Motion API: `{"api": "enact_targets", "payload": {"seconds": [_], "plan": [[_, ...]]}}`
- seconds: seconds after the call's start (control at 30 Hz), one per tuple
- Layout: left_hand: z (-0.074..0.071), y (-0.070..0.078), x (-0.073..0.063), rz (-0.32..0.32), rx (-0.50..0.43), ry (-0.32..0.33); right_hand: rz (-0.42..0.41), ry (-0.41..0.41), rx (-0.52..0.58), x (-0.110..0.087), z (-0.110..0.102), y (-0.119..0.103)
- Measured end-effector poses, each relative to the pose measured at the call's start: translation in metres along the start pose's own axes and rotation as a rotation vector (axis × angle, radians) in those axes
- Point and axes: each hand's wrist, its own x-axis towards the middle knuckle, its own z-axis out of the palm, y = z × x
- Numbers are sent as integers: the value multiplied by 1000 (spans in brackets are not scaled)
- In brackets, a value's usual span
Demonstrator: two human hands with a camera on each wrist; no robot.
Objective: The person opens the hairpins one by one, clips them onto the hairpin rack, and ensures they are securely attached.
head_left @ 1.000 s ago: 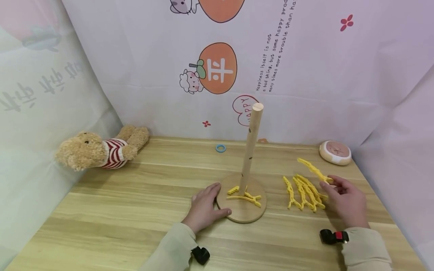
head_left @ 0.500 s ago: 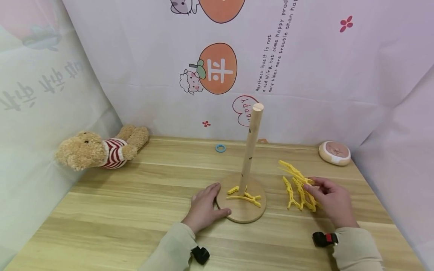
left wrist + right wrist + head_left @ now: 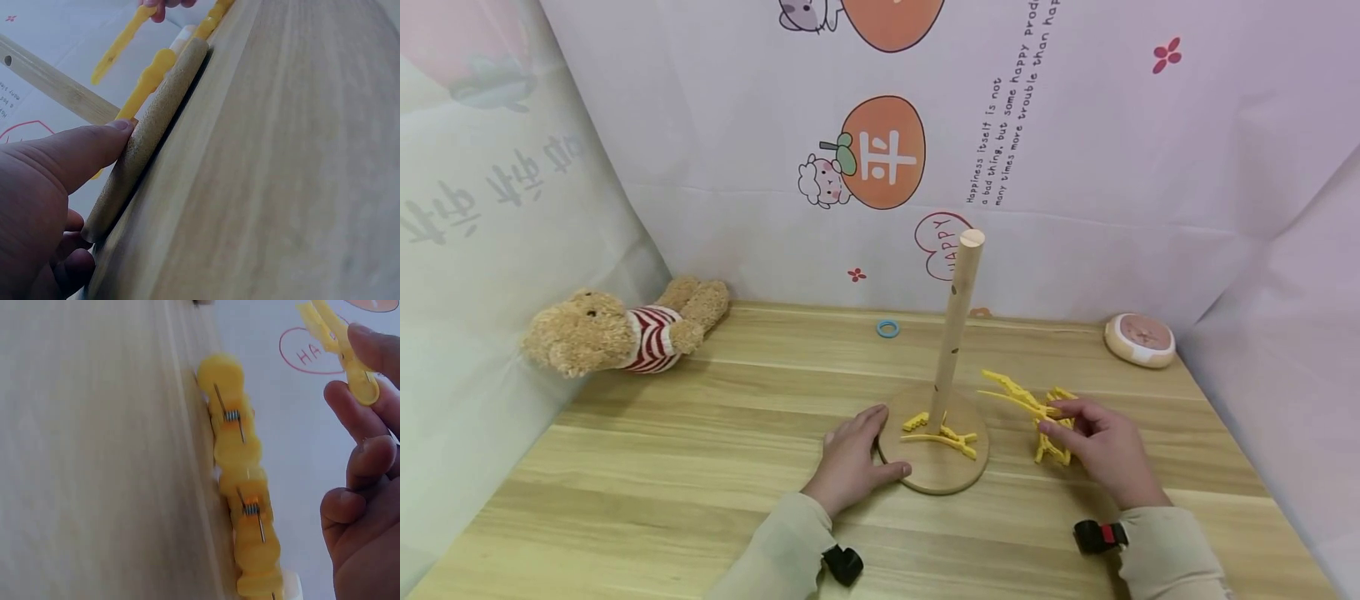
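Note:
My right hand [image 3: 1108,446] pinches a yellow alligator hair clip [image 3: 1018,393] by its handle end between thumb and fingers; its two arms are spread apart, pointing at the wooden post. Behind and below that hand, several more yellow clips [image 3: 253,515] lie on the table, partly hidden by it in the head view. My left hand [image 3: 853,462] grips the round base [image 3: 940,479] of an upright wooden stand [image 3: 957,325], thumb over the near rim and fingers along the left edge. On this base lie a long yellow clip [image 3: 951,440] and smaller yellow pieces [image 3: 916,422] around the post's foot.
A blue ring [image 3: 888,328] lies on the table [image 3: 700,467] behind the post. At the left back is a teddy bear [image 3: 617,333] in a striped top. A round beige and pink device [image 3: 1141,340] sits at the right back. Printed cloth [image 3: 737,167] walls enclose the table.
My right hand has moved left toward the post with the clip, passing over the row of loose clips. The clip's arms have spread apart. The left hand and stand stay in place.

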Motion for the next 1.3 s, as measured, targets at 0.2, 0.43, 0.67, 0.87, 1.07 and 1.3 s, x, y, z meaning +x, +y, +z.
{"api": "enact_targets", "payload": {"seconds": [0.2, 0.43, 0.67, 0.87, 1.07, 1.3], "plan": [[0, 0, 0, 2, -1, -1, -19, -39, 36, -3, 6, -6], [0, 0, 0, 2, 0, -1, 1, -133, 62, -4, 14, -11], [0, 0, 0, -1, 0, -3, -12, -190, 52, -5, 22, -14], [0, 0, 0, -8, -1, -9, -24, -220, 61, -7, 28, -21], [-2, 2, -1, -15, -10, -14, 9, -266, 71, -8, 33, -24], [-3, 4, -2, -5, -18, -8, -13, -253, 89, -10, 39, -25]]}}
